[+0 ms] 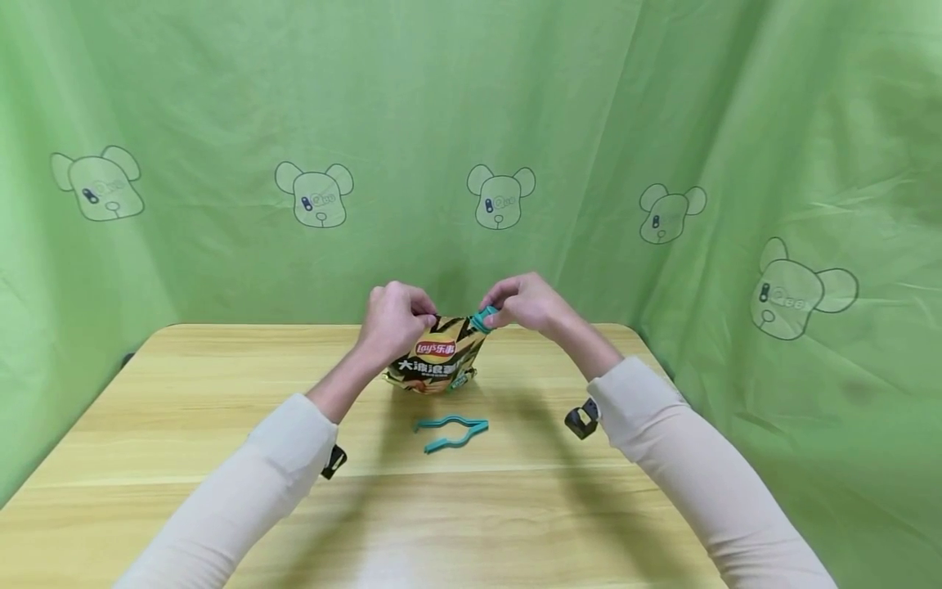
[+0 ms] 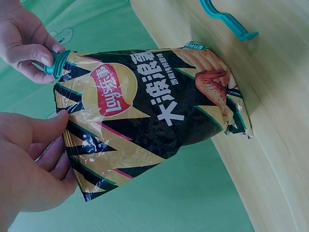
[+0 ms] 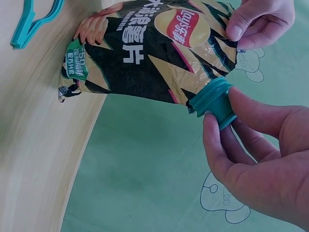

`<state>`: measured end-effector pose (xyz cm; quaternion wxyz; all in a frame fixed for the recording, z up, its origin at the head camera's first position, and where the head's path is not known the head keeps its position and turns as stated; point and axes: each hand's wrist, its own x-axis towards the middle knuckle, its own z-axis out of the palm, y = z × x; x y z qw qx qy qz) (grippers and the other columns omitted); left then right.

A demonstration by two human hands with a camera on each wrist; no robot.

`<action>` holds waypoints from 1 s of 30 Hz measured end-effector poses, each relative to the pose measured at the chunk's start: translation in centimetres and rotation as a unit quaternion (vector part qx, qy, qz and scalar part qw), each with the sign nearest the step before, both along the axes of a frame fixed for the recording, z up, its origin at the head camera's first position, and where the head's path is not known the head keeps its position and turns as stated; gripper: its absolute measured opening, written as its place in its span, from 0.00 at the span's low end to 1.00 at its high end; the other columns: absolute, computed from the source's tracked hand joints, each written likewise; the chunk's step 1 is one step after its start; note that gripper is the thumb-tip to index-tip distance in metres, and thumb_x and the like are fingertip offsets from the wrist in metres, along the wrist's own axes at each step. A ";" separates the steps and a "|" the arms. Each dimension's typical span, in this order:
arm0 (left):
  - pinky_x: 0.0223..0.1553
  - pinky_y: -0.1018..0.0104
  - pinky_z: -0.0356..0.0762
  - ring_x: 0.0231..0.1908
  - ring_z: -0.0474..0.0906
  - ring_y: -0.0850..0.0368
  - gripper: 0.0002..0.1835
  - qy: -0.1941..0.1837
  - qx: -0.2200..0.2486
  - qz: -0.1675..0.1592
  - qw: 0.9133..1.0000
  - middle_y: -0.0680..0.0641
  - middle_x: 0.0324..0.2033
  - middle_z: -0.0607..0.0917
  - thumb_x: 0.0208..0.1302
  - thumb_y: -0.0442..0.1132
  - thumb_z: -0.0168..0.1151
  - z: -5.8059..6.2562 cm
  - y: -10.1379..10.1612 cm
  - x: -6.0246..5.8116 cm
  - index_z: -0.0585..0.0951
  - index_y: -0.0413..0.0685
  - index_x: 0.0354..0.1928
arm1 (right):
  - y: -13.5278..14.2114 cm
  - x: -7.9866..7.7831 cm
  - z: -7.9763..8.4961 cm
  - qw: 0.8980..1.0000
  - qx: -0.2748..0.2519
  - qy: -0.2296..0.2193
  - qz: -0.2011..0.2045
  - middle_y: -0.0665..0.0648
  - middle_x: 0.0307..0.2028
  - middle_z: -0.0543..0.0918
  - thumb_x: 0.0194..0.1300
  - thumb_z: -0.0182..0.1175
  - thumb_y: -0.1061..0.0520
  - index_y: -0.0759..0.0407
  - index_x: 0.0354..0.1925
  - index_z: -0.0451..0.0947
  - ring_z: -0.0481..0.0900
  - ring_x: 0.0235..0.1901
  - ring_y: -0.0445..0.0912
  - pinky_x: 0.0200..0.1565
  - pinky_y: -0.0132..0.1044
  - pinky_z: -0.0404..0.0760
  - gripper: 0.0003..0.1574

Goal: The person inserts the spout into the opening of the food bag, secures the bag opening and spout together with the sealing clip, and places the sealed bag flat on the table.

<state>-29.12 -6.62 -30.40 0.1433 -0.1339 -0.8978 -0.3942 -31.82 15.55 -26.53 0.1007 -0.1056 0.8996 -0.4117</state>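
A black-and-gold Lay's chip bag (image 1: 436, 364) stands on the table, its top edge raised between both hands. At that top edge my left hand (image 1: 392, 325) pinches the bag between thumb and fingers. My right hand (image 1: 528, 303) grips a teal threaded spout (image 3: 215, 101) between thumb and fingertips. In the right wrist view the spout sits at the bag's upper corner, with the bag film gathered at its end. A teal bag clip (image 1: 482, 425) lies in front of the bag, its two arms spread apart.
The pale wooden table (image 1: 221, 425) reaches back to a green curtain (image 1: 412, 98) printed with bear heads, which also hangs along the sides. A black wrist mount (image 1: 581, 419) hangs beneath the right sleeve, another black mount (image 1: 334, 461) beneath the left.
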 end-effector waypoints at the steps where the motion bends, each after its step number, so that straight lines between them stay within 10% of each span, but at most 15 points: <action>1: 0.37 0.64 0.88 0.31 0.88 0.53 0.04 0.000 0.000 0.000 1.000 0.45 0.31 0.91 0.60 0.28 0.70 0.0 0.0 0.0 0.90 0.42 0.35 | 0.0 0.0 0.0 1.000 0.000 0.001 -0.001 0.58 0.43 0.85 0.60 0.71 0.62 0.59 0.46 0.84 0.79 0.46 0.52 0.60 0.53 0.75 0.14; 30: 0.36 0.65 0.88 0.32 0.88 0.53 0.04 0.010 -0.007 -0.007 1.000 0.45 0.32 0.91 0.60 0.28 0.70 -0.1 0.0 -0.2 0.90 0.42 0.35 | -0.3 -0.1 -1.2 0.999 0.022 0.029 -0.005 0.58 0.47 0.87 0.56 0.74 0.61 0.56 0.47 0.86 0.80 0.52 0.54 0.63 0.53 0.77 0.18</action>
